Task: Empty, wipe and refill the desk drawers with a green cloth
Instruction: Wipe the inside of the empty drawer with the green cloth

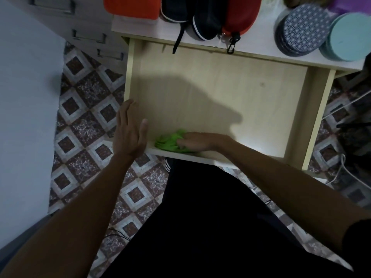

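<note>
Pulled-out desk drawer (210,87), emptied to its bare wood floor, under wiping. Right hand (197,141) bunched on the crumpled green cloth (169,141) at the near-left corner, against the front wall. Left hand (129,131) flat, fingers straight, resting at the drawer's left rim. Pouches (208,15) and coasters (303,30) parked on the table beyond. Cloth likely soft, light, best gripped as a wad.

text: none legible | labels/brands: none readable | numbers/signs: none | cases and coasters at top of frame showed no lettering
</note>
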